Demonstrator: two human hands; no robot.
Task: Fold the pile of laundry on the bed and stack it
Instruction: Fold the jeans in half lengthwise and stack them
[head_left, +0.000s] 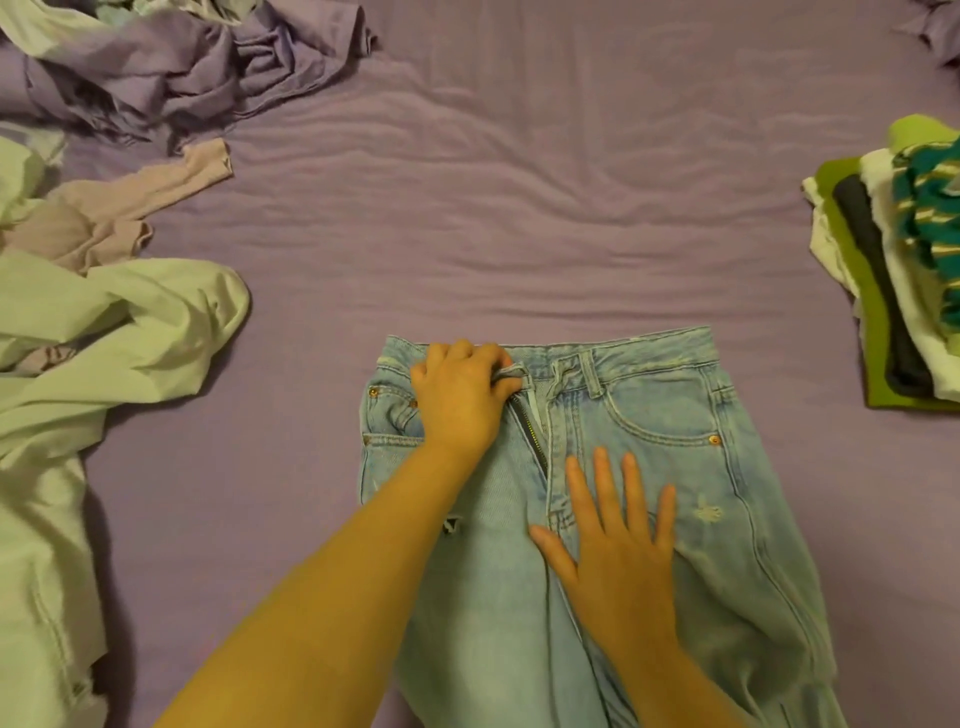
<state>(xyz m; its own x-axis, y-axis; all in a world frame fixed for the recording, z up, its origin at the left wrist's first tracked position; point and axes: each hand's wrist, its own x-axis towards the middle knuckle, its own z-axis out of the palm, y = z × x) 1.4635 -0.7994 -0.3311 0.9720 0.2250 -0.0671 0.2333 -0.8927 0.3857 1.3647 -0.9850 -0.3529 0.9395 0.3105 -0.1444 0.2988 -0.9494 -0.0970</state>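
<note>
**Jeans flat on bed, both hands on them**

Jeans (660, 467): light blue denim, front side up, laid on the purple sheet (519, 208) at the near middle of the bed. Waistband at the far end, legs running toward the camera and out of the bottom edge. Fly unzipped; zip teeth show dark along the opening. Small frayed patches on both thighs.

Left hand (460, 395): on the waistband just left of the fly, fingers curled, thumb and fingers pinching the waistband end at the button side. Clenched on the denim. Forearm crosses the left leg of the jeans.

Right hand (618, 540): flat, palm down, fingers spread, pressing the cloth just right of the fly below the right pocket. Not gripping anything; released.

Stack (893, 291): right edge of the bed, well apart from the jeans. Folded items, green at the bottom, then dark grey, white, and a teal patterned piece on top. Partly cut off by the frame.

Pile (104, 312): left side, unfolded. Pale green garments nearest, a beige piece behind them, crumpled purple cloth at the far left corner. Nothing in the pile touches the jeans
</note>
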